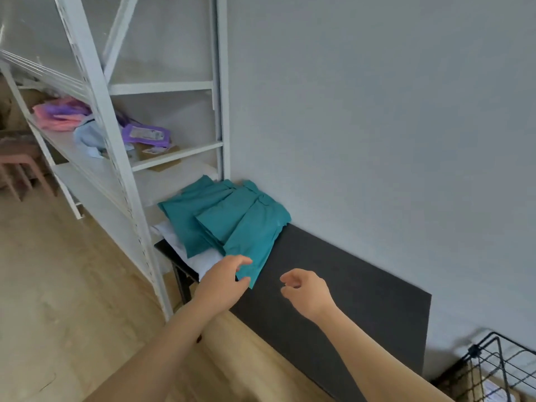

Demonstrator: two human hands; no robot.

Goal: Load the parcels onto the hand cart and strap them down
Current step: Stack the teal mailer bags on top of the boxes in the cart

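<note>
Fingers (242, 261) of your left hand (223, 281) spread at the teal parcels (232, 221); right hand (307, 290) loosely curled, empty.
Pull one corner and the overlapping stack may slide off the black table (348, 300).

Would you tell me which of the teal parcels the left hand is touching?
The left hand touches the front teal parcel, the one reaching nearest the person over the black table; the other teal parcels lie behind it.

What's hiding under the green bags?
Under the teal parcels, white parcels peek out, lying on the black table. How many white ones lie beneath is covered. The left hand touches the lowest teal corner.
</note>
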